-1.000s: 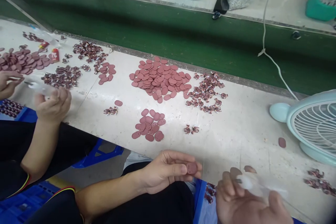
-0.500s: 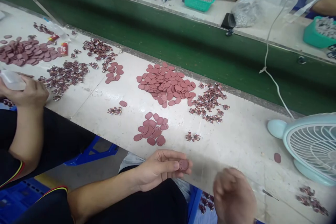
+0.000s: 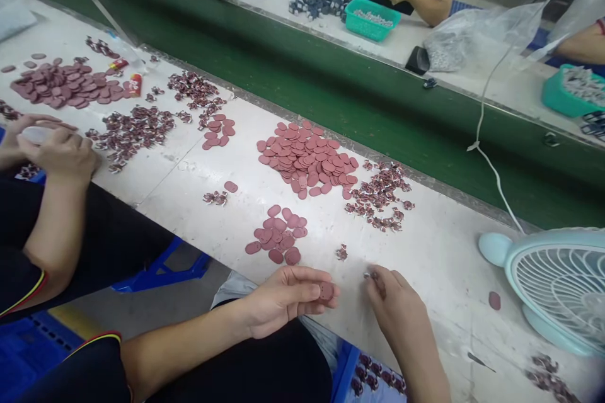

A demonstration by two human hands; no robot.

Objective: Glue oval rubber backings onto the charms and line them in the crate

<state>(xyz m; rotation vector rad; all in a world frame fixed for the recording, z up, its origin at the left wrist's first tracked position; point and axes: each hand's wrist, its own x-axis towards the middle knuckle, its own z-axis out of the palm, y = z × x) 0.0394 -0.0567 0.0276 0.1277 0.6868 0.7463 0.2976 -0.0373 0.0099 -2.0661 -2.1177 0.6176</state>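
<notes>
Left hand [image 3: 286,303]: palm half-turned up; oval disc [image 3: 326,291] pinched between thumb and fingers.
Right hand [image 3: 401,307]: held back-upward at the oval disc's 3 o'clock; small piece [image 3: 368,276] pinched at fingertips.
Loose piece [image 3: 341,252]: seen at 1 o'clock.

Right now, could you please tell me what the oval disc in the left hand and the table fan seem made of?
Oval disc, held in the left hand: perhaps matt plastic or rubber, since its reddish-brown face shows little shine. Table fan: probably smooth moulded plastic, judging by its rounded, pale-blue casing.
</notes>
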